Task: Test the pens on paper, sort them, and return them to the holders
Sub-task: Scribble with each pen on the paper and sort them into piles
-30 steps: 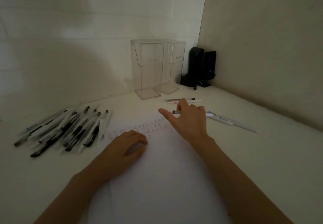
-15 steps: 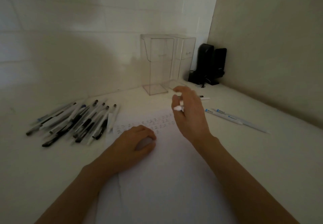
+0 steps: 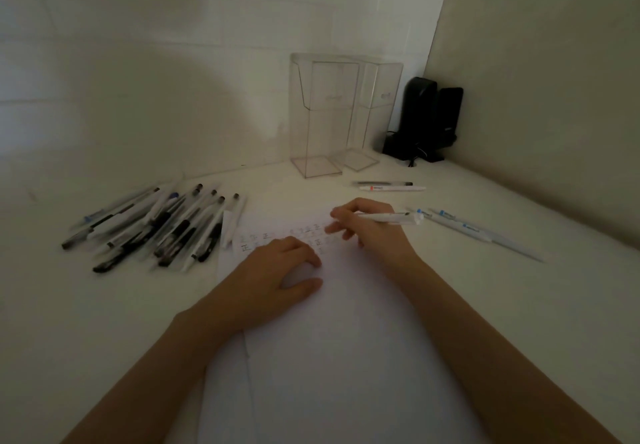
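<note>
Pen [image 3: 389, 217] is pinched in the curled fingers of the right hand [image 3: 367, 228], its writing end over the paper [image 3: 329, 357] beside small written marks. The left hand [image 3: 273, 277] rests on the sheet, loosely curled, holding nothing. A pile of pens [image 3: 156, 228] lies to the left. Two clear holders [image 3: 325, 114] stand behind.

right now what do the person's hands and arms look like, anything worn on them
The left hand and right hand are bare, with no gloves, rings or watch showing. The left forearm and right forearm are bare to the frame edge, with no sleeves in view. Dim light and blur hide finer detail on the fingers.
</note>
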